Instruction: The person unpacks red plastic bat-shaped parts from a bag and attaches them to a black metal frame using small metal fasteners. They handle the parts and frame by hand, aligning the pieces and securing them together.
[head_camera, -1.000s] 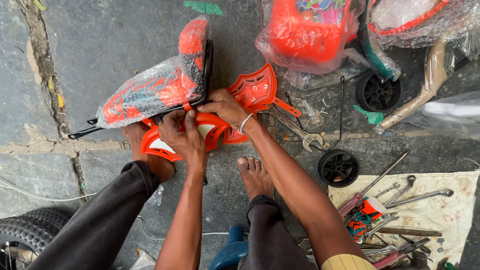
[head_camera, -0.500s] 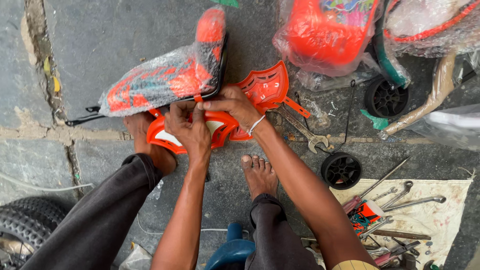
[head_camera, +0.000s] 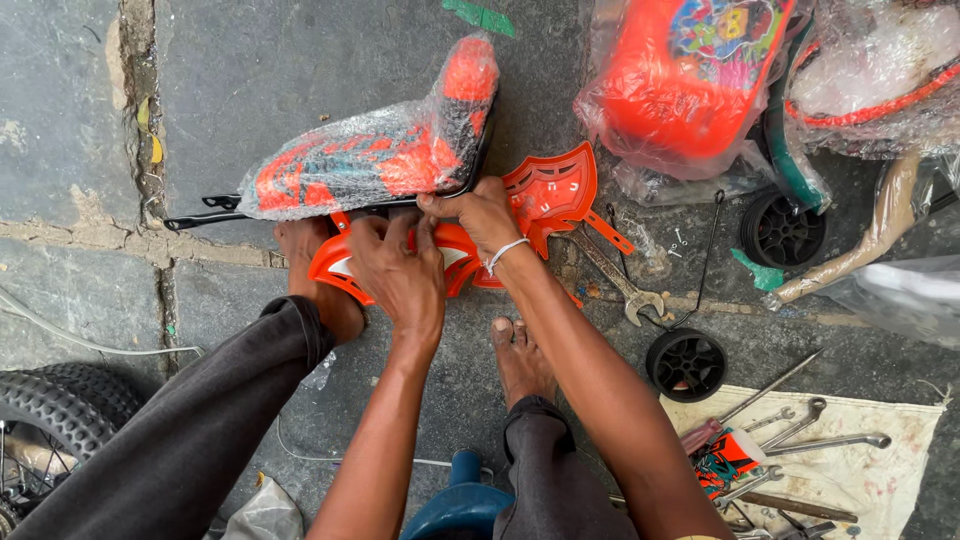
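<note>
My left hand (head_camera: 400, 268) presses down on an orange plastic guard piece (head_camera: 335, 270) lying on the stone floor. My right hand (head_camera: 482, 215) grips the same orange part where it meets a plastic-wrapped orange and black bike seat (head_camera: 370, 165). An orange shield-shaped plate (head_camera: 552, 190) sticks out just right of my right hand. My left foot (head_camera: 305, 250) rests against the guard, and my right foot (head_camera: 520, 362) is flat on the floor below it.
A wrench (head_camera: 612, 275) lies right of the plate. Two small black wheels (head_camera: 686, 363) (head_camera: 783, 230) sit further right. Wrapped orange parts (head_camera: 680, 85) fill the top right. A cloth (head_camera: 880, 450) with several tools lies bottom right. A tyre (head_camera: 55, 420) is bottom left.
The view has shifted slightly, so everything sits a little higher and to the right. Both hands stay on the orange part with barely any movement.
</note>
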